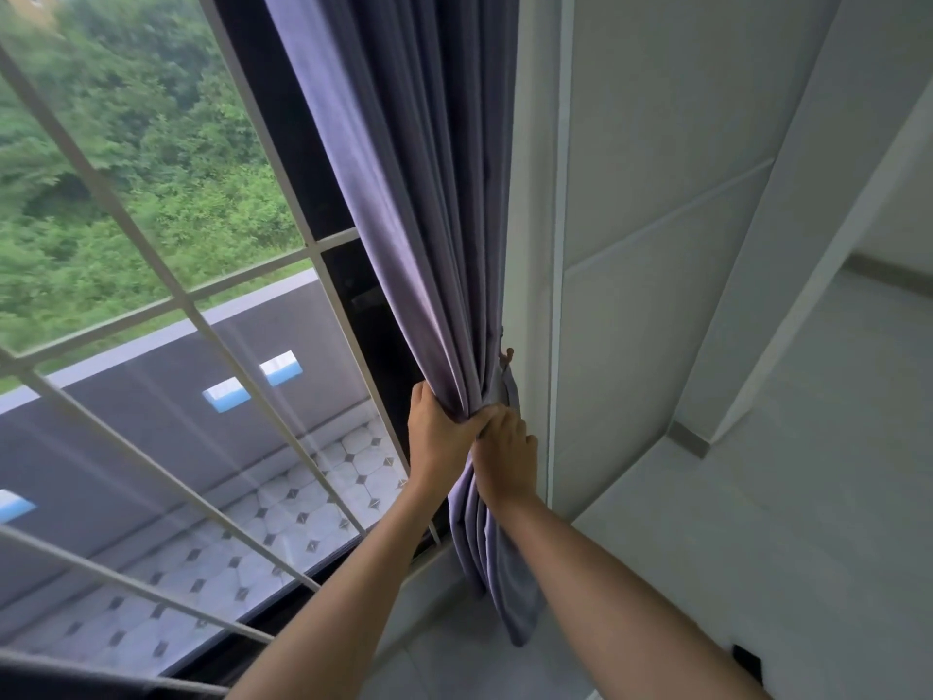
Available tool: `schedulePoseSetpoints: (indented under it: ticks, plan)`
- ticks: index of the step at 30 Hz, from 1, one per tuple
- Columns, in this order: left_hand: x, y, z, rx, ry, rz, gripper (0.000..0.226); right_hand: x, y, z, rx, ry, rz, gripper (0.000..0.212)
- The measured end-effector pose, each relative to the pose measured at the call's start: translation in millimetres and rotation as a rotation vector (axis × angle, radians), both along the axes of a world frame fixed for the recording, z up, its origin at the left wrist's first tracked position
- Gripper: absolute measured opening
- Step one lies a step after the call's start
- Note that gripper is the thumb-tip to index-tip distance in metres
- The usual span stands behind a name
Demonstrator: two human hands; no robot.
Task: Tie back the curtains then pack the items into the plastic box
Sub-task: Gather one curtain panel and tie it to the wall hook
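A purple-grey curtain [419, 204] hangs gathered into a bunch at the window's right edge, against the white wall. My left hand [439, 437] grips the bunched folds from the left, thumb over the front. My right hand [505, 457] holds the bunch from the right; its fingertips are hidden in the fabric. A tie-back strip of the same cloth [509, 391] hangs from a small hook [506, 354] on the wall just above my right hand. Below my hands the curtain's tail [500, 573] falls to the sill.
The window [151, 245] with white bars fills the left side; trees and a tiled balcony lie outside. A white padded wall [656, 245] stands right of the curtain. A white ledge [681, 573] runs below, with a black socket [747, 661] low on the right.
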State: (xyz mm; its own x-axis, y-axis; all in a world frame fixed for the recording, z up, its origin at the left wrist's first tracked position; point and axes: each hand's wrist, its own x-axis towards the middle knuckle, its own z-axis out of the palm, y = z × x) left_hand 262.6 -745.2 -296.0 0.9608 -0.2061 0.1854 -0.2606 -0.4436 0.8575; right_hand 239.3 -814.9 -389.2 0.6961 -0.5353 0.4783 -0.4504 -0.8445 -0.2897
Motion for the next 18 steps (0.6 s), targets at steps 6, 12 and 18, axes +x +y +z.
schedulePoseSetpoints:
  ticks: [6, 12, 18]
  plan:
    - [11.1, -1.5, 0.1, -0.023, -0.032, -0.030, 0.033, 4.7, -1.1, -3.9, 0.015, -0.075, 0.085, 0.027]
    - [35.9, -1.3, 5.6, 0.133, -0.046, -0.091, 0.046, 18.8, -6.9, -6.4, 0.068, 0.045, 0.123, 0.068]
    - [39.8, -1.4, 6.4, 0.200, -0.051, -0.048, 0.041, 27.3, -4.2, -10.7, 0.033, 0.107, 0.089, 0.017]
